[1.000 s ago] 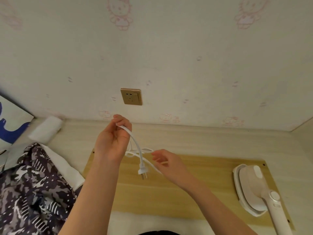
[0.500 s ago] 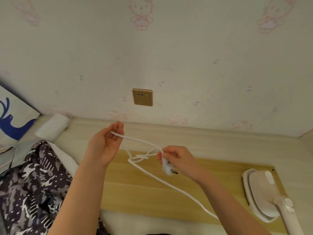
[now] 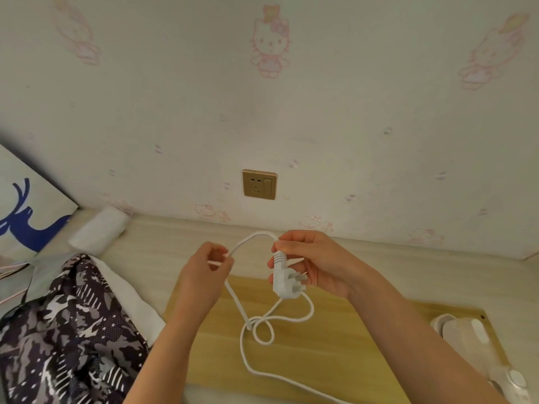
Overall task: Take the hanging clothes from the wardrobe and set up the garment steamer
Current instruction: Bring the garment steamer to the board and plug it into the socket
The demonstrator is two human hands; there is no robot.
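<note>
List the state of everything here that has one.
plug: unplugged, gripped by right hand
cord: looped and tangled, pinched by left hand
wall socket: nothing plugged in
garment steamer: lying on wooden board
patterned garment: lying crumpled at left

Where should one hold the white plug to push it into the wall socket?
Grip the plug by the side edges of its flat body, coming from the back, opposite the prongs. They now point at the palm of the right hand and must turn toward the socket.
</note>
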